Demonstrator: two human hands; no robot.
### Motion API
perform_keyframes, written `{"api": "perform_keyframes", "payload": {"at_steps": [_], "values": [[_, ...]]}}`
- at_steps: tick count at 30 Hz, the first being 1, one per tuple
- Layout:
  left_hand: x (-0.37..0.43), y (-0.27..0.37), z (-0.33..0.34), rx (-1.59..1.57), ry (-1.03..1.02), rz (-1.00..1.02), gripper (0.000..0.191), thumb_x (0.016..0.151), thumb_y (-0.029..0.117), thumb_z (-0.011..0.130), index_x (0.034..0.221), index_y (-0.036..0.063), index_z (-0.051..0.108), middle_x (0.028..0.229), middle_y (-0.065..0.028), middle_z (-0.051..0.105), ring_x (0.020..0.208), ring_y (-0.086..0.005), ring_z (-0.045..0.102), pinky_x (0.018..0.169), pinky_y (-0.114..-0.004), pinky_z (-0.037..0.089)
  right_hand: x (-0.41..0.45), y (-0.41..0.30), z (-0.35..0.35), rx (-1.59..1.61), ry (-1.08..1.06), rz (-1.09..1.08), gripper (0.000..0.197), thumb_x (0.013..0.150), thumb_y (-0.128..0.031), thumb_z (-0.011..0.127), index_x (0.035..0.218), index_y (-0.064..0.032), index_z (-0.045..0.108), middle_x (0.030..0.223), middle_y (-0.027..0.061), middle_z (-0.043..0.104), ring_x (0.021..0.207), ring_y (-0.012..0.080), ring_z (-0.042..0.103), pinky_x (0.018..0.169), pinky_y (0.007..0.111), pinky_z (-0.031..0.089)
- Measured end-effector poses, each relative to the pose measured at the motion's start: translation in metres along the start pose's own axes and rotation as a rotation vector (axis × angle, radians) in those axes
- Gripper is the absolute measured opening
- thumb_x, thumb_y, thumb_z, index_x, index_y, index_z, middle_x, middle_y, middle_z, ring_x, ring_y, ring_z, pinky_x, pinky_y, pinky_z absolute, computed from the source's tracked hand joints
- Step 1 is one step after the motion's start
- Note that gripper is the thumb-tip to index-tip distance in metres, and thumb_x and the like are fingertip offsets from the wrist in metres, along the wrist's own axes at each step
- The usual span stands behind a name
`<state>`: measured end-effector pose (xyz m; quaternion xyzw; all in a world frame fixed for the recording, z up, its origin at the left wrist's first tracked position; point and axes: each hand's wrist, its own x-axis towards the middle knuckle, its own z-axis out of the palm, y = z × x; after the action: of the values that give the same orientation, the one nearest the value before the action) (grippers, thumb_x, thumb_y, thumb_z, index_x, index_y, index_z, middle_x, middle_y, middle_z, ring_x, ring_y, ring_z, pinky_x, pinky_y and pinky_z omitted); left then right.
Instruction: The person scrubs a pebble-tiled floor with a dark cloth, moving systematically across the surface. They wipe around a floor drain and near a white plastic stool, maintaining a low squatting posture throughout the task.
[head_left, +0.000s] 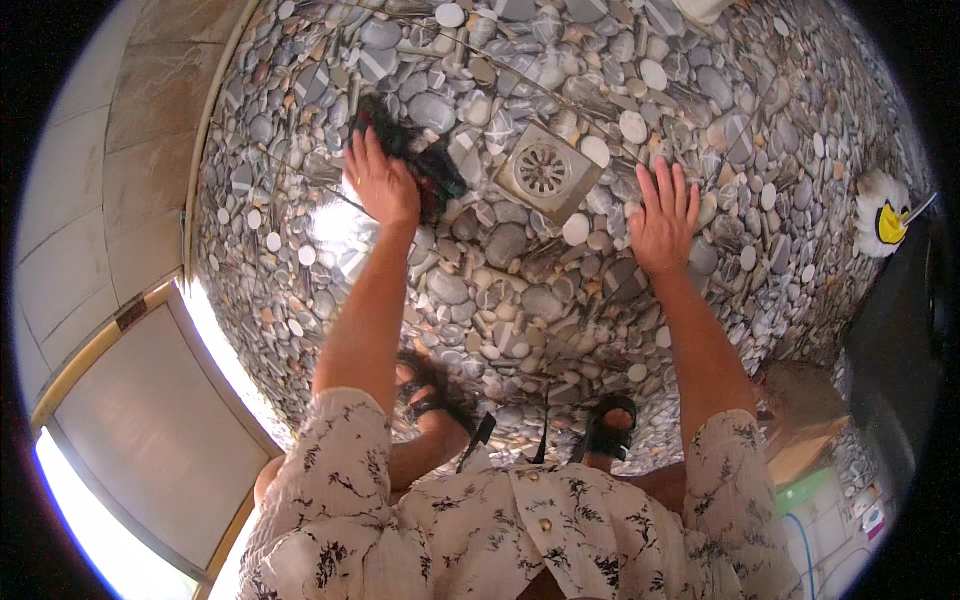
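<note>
My left hand (385, 184) lies flat with fingers extended on a dark, bunched cloth (442, 176) with reddish patches, pressing it against the pebble-patterned floor (517, 300). The cloth spreads out past the hand to the right and is blurred; the part beneath the palm is hidden. A square metal floor drain (544, 171) with a round slotted grate sits between my two hands. To the right of the drain, my right hand (666, 221) rests palm down on the floor, fingers slightly spread and nothing held.
Wall tiles (154, 142) and a framed panel (161, 431) stand at the left. On the right are a white fluffy object with a yellow middle (891, 223), a dark surface (885, 360) and a brownish box-like object (806, 405). My sandalled foot (616, 424) is below.
</note>
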<state>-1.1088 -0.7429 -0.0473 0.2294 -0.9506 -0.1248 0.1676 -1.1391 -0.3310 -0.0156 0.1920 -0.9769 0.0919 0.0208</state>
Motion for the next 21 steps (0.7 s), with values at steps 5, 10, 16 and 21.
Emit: {"api": "perform_keyframes", "payload": {"at_steps": [5,10,16,21], "values": [[0.084,0.086,0.041,-0.111,-0.058,0.534,0.053,0.084,0.016,0.055,0.137,0.0124,0.054,0.144,-0.0111,0.052,0.137,-0.0359,0.041,0.115,-0.054,0.026,-0.003,0.001,0.002,0.007,0.031,-0.004,0.060,0.089,-0.015,0.054,0.148,-0.0229,0.044,0.157,0.0036,0.034,0.146,0.0282,0.029,0.119,0.056,0.017],[0.120,0.189,0.080,-0.124,-0.220,0.917,0.062,0.080,0.005,0.057,0.139,0.0240,0.054,0.149,0.0007,0.048,0.140,-0.0304,0.040,0.115,-0.054,0.029,-0.002,-0.004,-0.001,-0.010,-0.069,0.068,0.064,0.087,-0.016,0.064,0.147,-0.0247,0.043,0.157,0.0024,0.033,0.146,0.0264,0.027,0.121,0.053,0.017],[0.065,0.197,0.050,-0.175,-0.616,1.390,0.069,0.074,-0.005,0.059,0.136,0.0249,0.058,0.151,0.0060,0.046,0.144,-0.0288,0.035,0.119,-0.055,0.027,-0.002,-0.001,-0.007,-0.008,-0.083,0.090,0.061,0.089,-0.020,0.062,0.147,-0.0235,0.043,0.157,0.0013,0.032,0.147,0.0246,0.025,0.122,0.051,0.015],[0.053,0.171,0.009,-0.196,-0.830,1.494,0.067,0.070,-0.001,0.068,0.133,0.0191,0.060,0.149,0.0021,0.049,0.143,-0.0299,0.035,0.118,-0.047,0.032,-0.005,-0.003,-0.007,-0.031,-0.066,0.069,0.059,0.090,-0.021,0.059,0.147,-0.0229,0.042,0.158,0.0016,0.031,0.148,0.0234,0.024,0.123,0.050,0.013]]}}
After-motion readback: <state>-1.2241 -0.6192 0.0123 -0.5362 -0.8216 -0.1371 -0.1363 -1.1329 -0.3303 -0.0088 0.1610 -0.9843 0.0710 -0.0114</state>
